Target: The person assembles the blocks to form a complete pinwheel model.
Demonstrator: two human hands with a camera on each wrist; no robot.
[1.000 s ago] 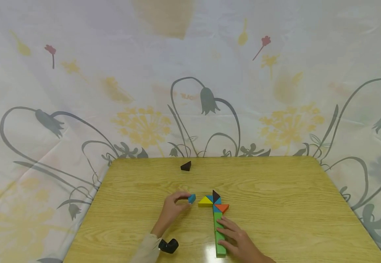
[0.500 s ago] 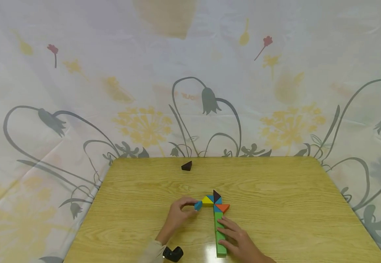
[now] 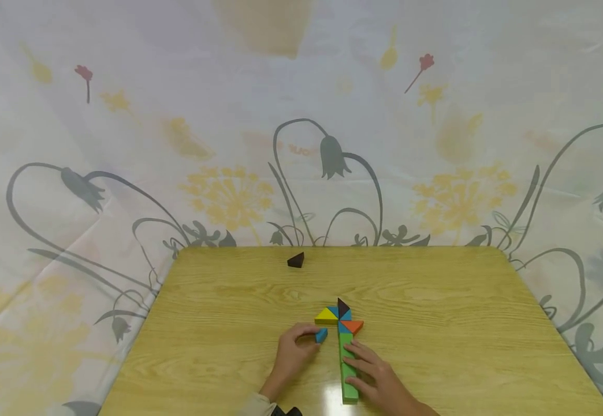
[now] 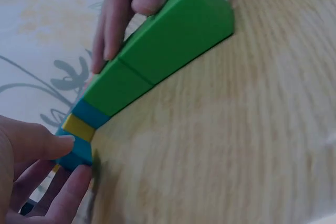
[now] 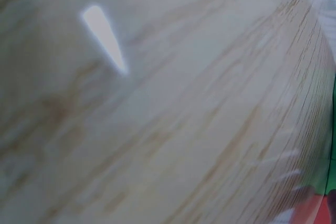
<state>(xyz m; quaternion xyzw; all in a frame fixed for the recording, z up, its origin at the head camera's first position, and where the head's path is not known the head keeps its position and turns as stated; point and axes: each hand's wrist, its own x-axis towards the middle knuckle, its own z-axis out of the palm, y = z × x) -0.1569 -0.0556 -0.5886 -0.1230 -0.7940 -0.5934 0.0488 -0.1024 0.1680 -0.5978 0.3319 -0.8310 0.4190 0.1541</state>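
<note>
Between thumb and fingers my left hand (image 3: 293,355) pinches a blue triangular block (image 3: 322,335), just left of a pinwheel-like arrangement on the table. That arrangement has a yellow triangular block (image 3: 325,316), a dark brown one (image 3: 342,309), an orange one (image 3: 354,327) and several blue ones (image 3: 343,327). Two green rectangular blocks (image 3: 350,394) run end to end below it, like a stem. My right hand (image 3: 379,378) rests its loosely spread fingers on the green blocks from the right. In the left wrist view, the held blue block (image 4: 77,153) appears close to the arrangement.
A separate dark brown block (image 3: 296,260) lies near the far edge of the wood-grain table (image 3: 436,289). Behind the table hangs a flower-patterned cloth (image 3: 218,115). The right wrist view mostly shows glossy tabletop, with green and red block parts at its right edge.
My left hand has moved right and toward me with the blue block, from left of the yellow block to below it. The right hand stays on the green blocks.
</note>
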